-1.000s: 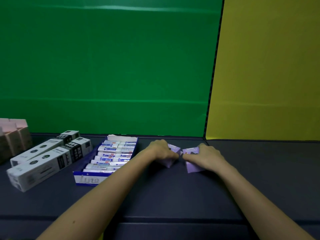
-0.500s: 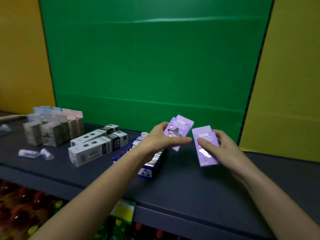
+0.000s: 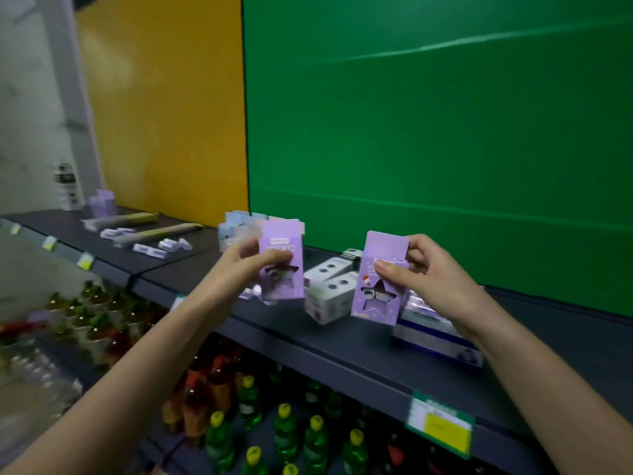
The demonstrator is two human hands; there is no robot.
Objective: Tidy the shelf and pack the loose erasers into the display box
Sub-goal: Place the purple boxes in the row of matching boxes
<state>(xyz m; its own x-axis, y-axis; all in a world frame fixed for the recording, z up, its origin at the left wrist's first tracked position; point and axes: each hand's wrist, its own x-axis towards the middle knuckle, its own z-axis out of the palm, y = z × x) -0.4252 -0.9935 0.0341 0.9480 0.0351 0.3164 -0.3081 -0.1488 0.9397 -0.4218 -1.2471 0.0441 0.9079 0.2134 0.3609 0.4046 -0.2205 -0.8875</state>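
Note:
My left hand (image 3: 239,265) grips a purple box (image 3: 282,269) upright above the dark shelf (image 3: 342,347). My right hand (image 3: 416,272) pinches a second purple box (image 3: 380,289) with a star-shaped window, held upright a little to the right. The blue display box (image 3: 435,334) of erasers lies on the shelf behind my right wrist, mostly hidden. Loose white erasers (image 3: 161,246) lie scattered on the shelf at the far left.
Two long white boxes (image 3: 329,289) lie between my hands. Pastel boxes (image 3: 239,228) stand behind the left hand. Long wrapped packs (image 3: 150,228) and a purple box (image 3: 101,202) sit far left. Bottles (image 3: 284,426) fill the lower shelf; a yellow price tag (image 3: 440,423) hangs on the edge.
Both hands lifted the purple boxes off the shelf and carried them leftwards. The view swung left, bringing the yellow panel, the far erasers and the bottles below into sight.

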